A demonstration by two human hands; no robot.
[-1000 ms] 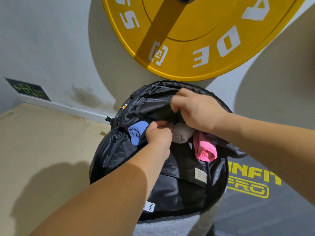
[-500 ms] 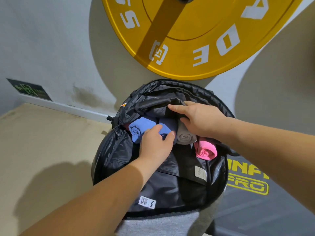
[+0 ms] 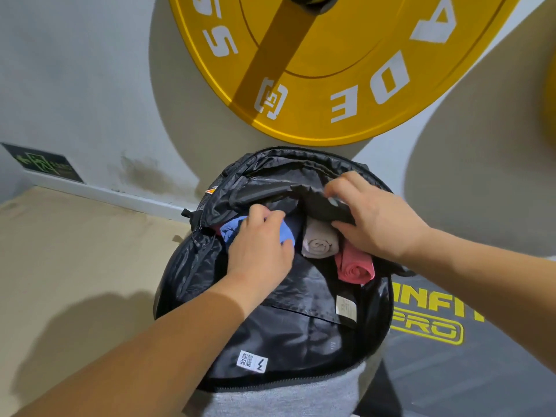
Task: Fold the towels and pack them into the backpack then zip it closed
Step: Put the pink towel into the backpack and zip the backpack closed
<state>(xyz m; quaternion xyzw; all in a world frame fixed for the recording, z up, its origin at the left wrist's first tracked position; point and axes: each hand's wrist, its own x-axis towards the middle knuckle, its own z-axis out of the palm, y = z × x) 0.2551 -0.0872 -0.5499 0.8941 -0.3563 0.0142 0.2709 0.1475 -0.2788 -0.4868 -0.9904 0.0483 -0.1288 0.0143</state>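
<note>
The backpack (image 3: 270, 335) lies open in the middle, its mouth towards the wall. Three rolled towels sit side by side in its upper part: the blue towel (image 3: 233, 231) at the left, the grey towel (image 3: 319, 243) in the middle, and the pink towel (image 3: 355, 266) at the right, lower and touching the grey one. The left hand (image 3: 258, 254) lies over the blue towel with its fingers curled round the roll. The right hand (image 3: 382, 224) pinches the black flap (image 3: 270, 191) above the grey towel – fingers on top, thumb beneath.

A yellow plate (image 3: 331, 85) hangs on the wall just above the backpack's far rim, so room is tight on that side. A dark sign (image 3: 45, 162) sits low on the wall, far left. The beige floor (image 3: 75, 266) to the left lies open. At the right a dark mat (image 3: 466, 371) with yellow lettering meets the backpack's edge. Both forearms cross the near side – the left one covers part of the lining.
</note>
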